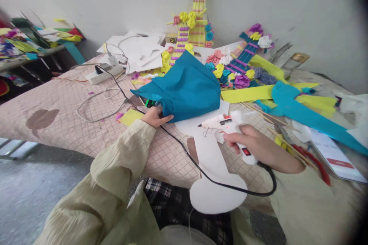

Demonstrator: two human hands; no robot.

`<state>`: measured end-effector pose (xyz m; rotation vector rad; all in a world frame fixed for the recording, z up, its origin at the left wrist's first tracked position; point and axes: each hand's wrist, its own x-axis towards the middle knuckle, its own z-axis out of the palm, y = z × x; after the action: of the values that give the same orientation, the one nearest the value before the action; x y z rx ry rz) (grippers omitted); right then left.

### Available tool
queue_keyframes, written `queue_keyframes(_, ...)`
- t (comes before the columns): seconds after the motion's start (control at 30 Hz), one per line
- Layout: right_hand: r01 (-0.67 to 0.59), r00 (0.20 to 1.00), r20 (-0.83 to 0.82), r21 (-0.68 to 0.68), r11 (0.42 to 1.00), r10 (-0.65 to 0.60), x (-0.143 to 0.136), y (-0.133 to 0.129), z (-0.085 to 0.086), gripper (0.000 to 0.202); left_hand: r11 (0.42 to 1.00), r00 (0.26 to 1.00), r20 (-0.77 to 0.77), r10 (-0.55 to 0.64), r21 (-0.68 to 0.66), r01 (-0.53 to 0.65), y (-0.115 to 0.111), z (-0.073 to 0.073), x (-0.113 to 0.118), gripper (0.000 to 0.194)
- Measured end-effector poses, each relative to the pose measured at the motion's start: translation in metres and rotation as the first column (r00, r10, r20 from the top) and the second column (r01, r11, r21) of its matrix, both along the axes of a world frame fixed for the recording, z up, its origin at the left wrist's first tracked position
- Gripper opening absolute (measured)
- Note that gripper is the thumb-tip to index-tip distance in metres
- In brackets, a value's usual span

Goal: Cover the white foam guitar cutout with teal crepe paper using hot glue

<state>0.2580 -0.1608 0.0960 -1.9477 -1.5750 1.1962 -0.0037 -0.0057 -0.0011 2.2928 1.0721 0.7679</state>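
A sheet of blue paper (pixel 192 88) is folded back over the upper part of a white cutout (pixel 211 157), whose rounded lower end hangs past the table's front edge. My left hand (pixel 156 116) is closed on the blue paper's lower left edge, thumb showing and other fingers partly hidden. In my right hand (pixel 244 141) is a white glue gun (pixel 234 119), its dark nozzle pointing left just over the cutout, below the blue paper. A black cord runs from the gun across the cutout.
A power strip (pixel 105 73) with looped cables lies at the left. Flower-decorated paper instruments (pixel 198 11) lean on the wall. Blue and yellow strips, sticks, red-handled scissors (pixel 319 164) and a phone (pixel 335 155) lie at the right. A glass jar (pixel 296 63) stands behind.
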Motion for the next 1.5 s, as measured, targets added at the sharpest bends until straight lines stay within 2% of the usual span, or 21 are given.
queue_keyframes(0.07,0.129,0.989,-0.079,0.033,0.991,-0.126,0.011,-0.003,-0.001,0.03,1.0,1.0,-0.002,0.0,0.015,0.0,0.001,-0.001,0.0,0.037)
queue_keyframes(0.13,0.211,0.97,-0.138,0.076,0.975,-0.199,0.024,-0.005,-0.004,0.024,0.999,1.0,-0.002,0.013,0.032,-0.013,0.002,-0.002,0.001,0.04)
queue_keyframes(0.37,0.335,0.942,-0.075,0.191,0.923,-0.327,0.051,0.004,-0.024,0.028,0.998,1.0,-0.006,0.03,0.057,-0.029,0.001,-0.001,0.001,0.04)
queue_keyframes(0.53,0.332,0.943,-0.08,0.205,0.921,-0.322,0.053,0.018,-0.028,0.027,0.998,1.0,-0.015,0.023,0.053,-0.022,0.0,0.0,0.001,0.039)
queue_keyframes(0.83,0.363,0.93,-0.112,0.149,0.92,-0.349,0.057,0.035,-0.034,0.026,0.999,0.998,-0.032,0.045,0.027,-0.044,-0.001,0.0,0.001,0.04)
queue_keyframes(1.5,0.307,0.95,-0.099,0.132,0.943,-0.295,0.057,0.039,-0.032,0.03,0.998,0.996,-0.071,0.06,0.027,-0.058,0.0,0.001,0.0,0.041)
